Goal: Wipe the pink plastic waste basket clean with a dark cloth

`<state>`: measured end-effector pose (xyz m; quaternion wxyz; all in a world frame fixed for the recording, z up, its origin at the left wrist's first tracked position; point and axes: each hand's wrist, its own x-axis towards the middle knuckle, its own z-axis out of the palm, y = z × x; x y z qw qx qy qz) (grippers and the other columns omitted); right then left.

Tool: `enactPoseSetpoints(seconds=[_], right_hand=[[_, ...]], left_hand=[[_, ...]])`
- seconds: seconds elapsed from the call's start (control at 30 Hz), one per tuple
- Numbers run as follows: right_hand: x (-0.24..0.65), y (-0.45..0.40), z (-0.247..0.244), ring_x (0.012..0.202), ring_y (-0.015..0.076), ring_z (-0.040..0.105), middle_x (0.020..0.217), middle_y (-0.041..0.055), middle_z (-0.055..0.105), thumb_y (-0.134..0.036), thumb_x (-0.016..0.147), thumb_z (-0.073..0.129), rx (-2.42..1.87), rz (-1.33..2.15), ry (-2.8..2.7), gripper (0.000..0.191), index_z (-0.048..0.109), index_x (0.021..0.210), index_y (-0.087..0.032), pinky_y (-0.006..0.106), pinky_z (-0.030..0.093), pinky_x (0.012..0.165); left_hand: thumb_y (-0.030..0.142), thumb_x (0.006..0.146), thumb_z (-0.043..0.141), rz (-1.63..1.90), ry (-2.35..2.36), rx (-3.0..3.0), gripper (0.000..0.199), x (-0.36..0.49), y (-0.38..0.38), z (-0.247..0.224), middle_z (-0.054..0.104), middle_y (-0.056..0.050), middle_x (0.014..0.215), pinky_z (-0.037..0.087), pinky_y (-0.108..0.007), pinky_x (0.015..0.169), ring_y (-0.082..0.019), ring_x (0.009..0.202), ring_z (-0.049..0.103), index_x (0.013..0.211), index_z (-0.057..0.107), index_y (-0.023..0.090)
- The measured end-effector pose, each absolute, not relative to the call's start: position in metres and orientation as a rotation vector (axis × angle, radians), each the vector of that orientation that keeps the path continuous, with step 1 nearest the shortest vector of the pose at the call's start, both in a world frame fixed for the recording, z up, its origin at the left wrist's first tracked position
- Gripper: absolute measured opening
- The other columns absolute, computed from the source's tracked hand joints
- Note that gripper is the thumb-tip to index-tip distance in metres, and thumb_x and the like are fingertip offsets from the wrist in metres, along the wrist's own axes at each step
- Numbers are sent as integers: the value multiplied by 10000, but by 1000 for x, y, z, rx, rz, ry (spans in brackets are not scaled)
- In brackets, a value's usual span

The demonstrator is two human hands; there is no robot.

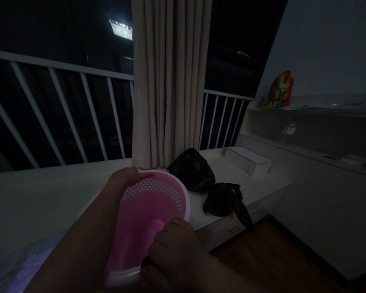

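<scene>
Over the pale ledge [49, 195], our left hand [126, 177] clamps the pink basket [186, 199] by its rim, likely steadying it; our right hand [173, 248], fisted near the rim, grips an unclear dark item [145, 262].

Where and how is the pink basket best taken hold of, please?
Probably by the smooth rim of the pink basket, coming from two opposite sides with fingers curled over the edge. The wide mouth is open to the viewer, and the round rim offers an edge all around; the left hand lies at its far side.
</scene>
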<state>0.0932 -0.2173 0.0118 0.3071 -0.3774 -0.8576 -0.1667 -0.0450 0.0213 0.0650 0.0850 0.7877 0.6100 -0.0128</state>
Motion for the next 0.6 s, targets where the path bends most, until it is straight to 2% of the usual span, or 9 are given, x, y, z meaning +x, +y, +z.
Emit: enactPoseSetpoints(seconds=[0.17, 0.37, 0.6], right_hand=[[105, -210, 13, 585, 152, 476, 586, 5, 544, -425, 931, 396, -1052, -432, -2194, 420, 510, 597, -197, 324, 295, 599], [89, -212, 10, 519, 142, 409, 520, -4, 498, -370, 924, 340, -1025, -449, -2048, 425, 497, 569, -197, 326, 230, 565], [91, -209, 17, 540, 141, 446, 540, 13, 533, -307, 924, 338, -1124, -423, -2001, 421, 499, 554, -189, 335, 248, 575]], left_hand=[[888, 638, 321, -24, 1852, 2314, 966, -46, 21, 66, 679, -217, 1159, 481, -432, 850, -389, 1055, 623, 1078, 730, 131], [876, 643, 335, -30, 1815, 2341, 943, -47, 26, 63, 680, -213, 1160, 487, -419, 842, -376, 1046, 630, 1079, 728, 138], [881, 622, 364, -19, 1842, 2340, 941, -47, 26, 65, 690, -213, 1136, 497, -412, 810, -377, 1010, 646, 1072, 736, 142]])
